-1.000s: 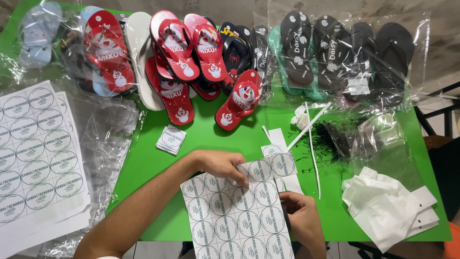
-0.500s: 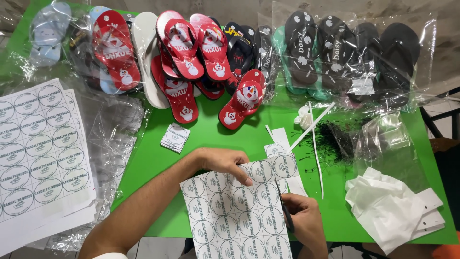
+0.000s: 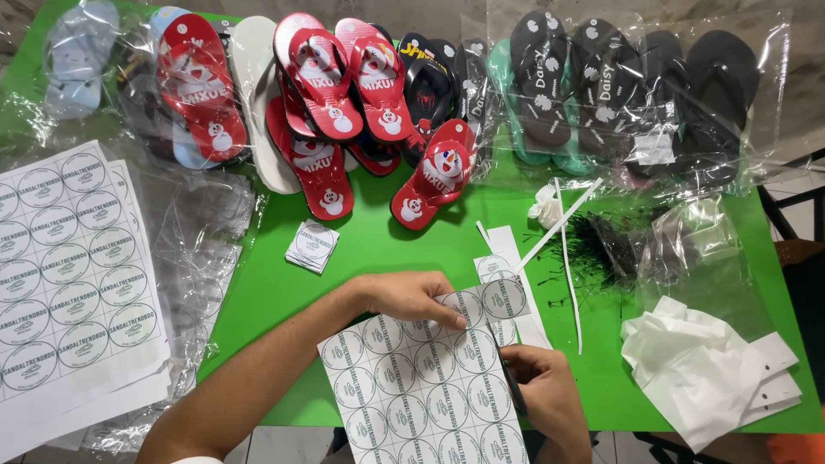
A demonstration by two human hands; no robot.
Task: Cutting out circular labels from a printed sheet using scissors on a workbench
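Meanwhile both hands, left [image 3: 404, 298] and right [image 3: 543, 388], hold a sticker sheet [image 3: 421, 387].

green table [image 3: 378, 249], red sandals [image 3: 322, 94] w/ snowmen, white sticker sheet [image 3: 421, 395]
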